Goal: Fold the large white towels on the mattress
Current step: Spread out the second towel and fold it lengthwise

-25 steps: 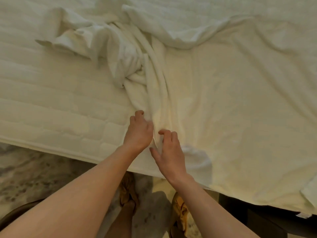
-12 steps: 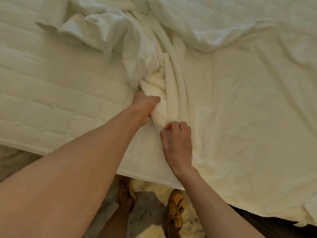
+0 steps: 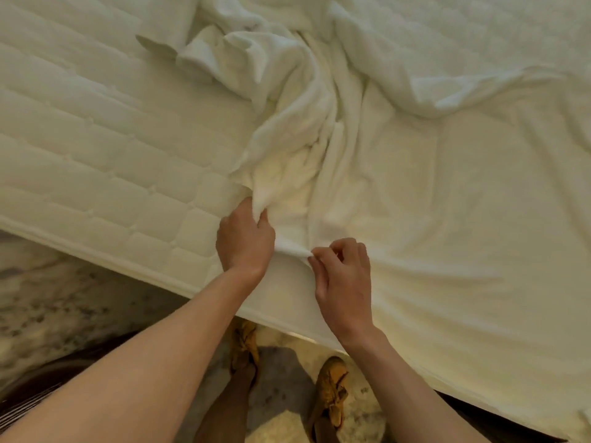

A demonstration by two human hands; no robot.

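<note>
While hem-pinched, towel (image 3: pixel 415 235) near mattress (image 3: pixel 96 139) edge

Your left hand (image 3: pixel 244 241): fingertips were buried in towel (image 3: pixel 415 203) folds | towel ran past right edge | mattress (image 3: pixel 96 139) was cut off left

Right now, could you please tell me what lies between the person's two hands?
In the head view, a short bunched stretch of the white towel runs between the left hand and the right hand; both grip it.
</note>
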